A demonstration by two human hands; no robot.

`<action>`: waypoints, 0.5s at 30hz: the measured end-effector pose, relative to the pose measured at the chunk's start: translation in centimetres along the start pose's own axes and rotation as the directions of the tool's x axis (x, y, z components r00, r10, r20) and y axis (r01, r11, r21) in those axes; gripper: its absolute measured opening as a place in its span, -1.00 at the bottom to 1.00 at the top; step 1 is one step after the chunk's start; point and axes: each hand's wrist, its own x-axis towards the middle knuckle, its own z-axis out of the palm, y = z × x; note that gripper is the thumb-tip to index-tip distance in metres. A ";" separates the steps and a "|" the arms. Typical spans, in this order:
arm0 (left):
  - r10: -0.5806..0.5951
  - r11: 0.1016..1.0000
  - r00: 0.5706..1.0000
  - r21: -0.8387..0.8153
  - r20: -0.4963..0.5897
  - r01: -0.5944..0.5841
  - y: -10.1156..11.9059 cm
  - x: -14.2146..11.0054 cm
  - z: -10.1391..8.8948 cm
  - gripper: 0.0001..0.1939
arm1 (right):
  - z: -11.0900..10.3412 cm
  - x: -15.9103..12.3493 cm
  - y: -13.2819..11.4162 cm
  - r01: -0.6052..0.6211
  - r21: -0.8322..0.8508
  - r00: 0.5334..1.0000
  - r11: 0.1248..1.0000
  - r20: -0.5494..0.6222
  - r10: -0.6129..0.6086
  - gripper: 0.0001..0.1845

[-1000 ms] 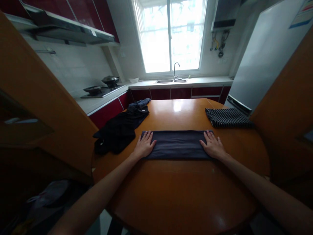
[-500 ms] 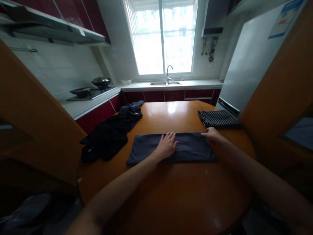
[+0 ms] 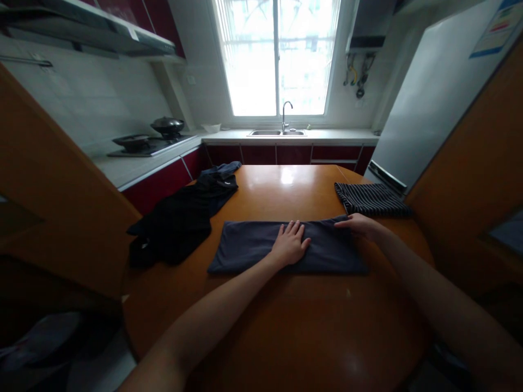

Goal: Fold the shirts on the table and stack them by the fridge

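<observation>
A dark blue-grey folded cloth garment (image 3: 249,245) lies as a long flat rectangle across the wooden table; its exact kind does not show. My left hand (image 3: 291,245) rests palm down on its middle, fingers spread. At the garment's far right corner is my right hand (image 3: 359,224), its fingers closed on the edge, with a finger pointing left over the cloth. That corner looks slightly raised. The fingertips under the cloth are hidden.
Black clothes (image 3: 175,223) lie heaped on the table's left side, with a blue piece (image 3: 224,167) behind them. A folded black-and-white striped cloth (image 3: 371,198) sits at the right. Beyond the round-ended table (image 3: 281,321) are a counter, sink and stove.
My left hand has slid a little to the right across the cloth. My right hand has shifted slightly, and the far right corner is lifted a bit. The camera view has moved slightly.
</observation>
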 end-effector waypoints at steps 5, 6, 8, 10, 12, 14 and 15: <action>-0.007 0.999 1.000 -0.042 -0.022 0.006 0.0 -0.1 0.0 -0.38 | 0.3 -1.1 -0.8 0.048 -0.031 0.999 0.998 0.005 -0.047 -0.70; -0.007 0.998 0.999 -0.068 -0.042 0.004 0.1 -0.1 -0.1 -0.40 | 0.4 -1.3 -1.3 0.052 -0.027 0.999 0.998 -0.002 -0.052 -0.70; 0.004 0.986 0.993 -0.168 -0.114 -0.023 0.4 0.2 -0.3 -0.46 | 0.8 -1.9 -2.6 0.074 0.003 0.997 0.997 0.004 -0.074 -0.70; 0.015 0.932 0.980 -0.352 -0.200 -0.086 1.0 0.6 -0.9 -0.49 | 1.5 -2.4 -4.2 0.106 0.049 0.993 0.993 0.048 -0.109 -0.72; -0.030 0.785 0.978 -0.611 -0.207 -0.105 1.7 1.2 -1.9 -0.46 | 2.6 -2.9 -5.8 0.141 0.110 0.982 0.984 0.107 -0.153 -0.77; -0.095 0.537 0.991 -0.843 -0.099 -0.033 2.3 1.6 -3.2 -0.34 | 4.3 -3.3 -7.3 0.164 0.172 0.973 0.971 0.133 -0.188 -0.85; -0.115 0.411 0.993 -0.911 -0.029 0.021 2.4 1.7 -4.0 -0.25 | 5.3 -3.4 -8.0 0.173 0.204 0.972 0.964 0.126 -0.201 -0.87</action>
